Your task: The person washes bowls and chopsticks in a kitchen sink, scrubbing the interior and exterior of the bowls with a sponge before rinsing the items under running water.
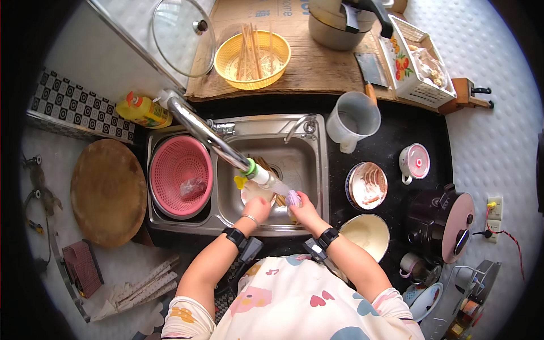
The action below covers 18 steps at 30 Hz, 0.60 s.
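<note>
Over the steel sink basin (304, 161), my left hand (256, 211) grips a white bowl (255, 193) by its near side. A purple and white scrubber or cloth (292, 198) is pinched in my right hand (307, 211), just right of the bowl. Water streams onto it from the white spout (262, 175) of a long chrome faucet (204, 129). Wooden chopsticks (280, 200) lie on the basin floor, partly hidden by the bowl and spout.
Left of the basin sits a pink colander (170, 170) with a crumpled plastic bag (193, 187). At right stand a plastic jug (353, 117), a soiled bowl (367, 187), a cream basin (369, 236) and an electric cooker (442, 225). A cleaver (370, 68) lies beyond the jug.
</note>
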Tool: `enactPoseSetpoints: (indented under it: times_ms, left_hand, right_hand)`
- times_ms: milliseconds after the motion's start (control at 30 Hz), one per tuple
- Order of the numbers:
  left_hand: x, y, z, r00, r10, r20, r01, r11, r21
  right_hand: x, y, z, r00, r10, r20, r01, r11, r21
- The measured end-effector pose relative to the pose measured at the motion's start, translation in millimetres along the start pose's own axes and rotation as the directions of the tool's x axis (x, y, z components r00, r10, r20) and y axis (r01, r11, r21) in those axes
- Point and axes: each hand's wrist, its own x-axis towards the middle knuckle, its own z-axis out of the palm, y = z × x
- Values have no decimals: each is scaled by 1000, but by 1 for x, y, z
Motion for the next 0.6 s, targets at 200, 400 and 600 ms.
enactPoseSetpoints:
  times_ms: [200,400,600]
  left_hand:
    - [66,-90,2,851,-520,-75,482,830,-280]
    - [108,-133,24,826,-536,178,559,820,-123]
    - [99,-101,21,871,-444,210,490,745,-453]
  right_hand:
    - [0,-35,5,999,-35,-8,34,997,-74]
    - [-4,-43,12,999,2,52,4,995,-98]
    - [-4,-41,5,998,34,53,-22,978,-210]
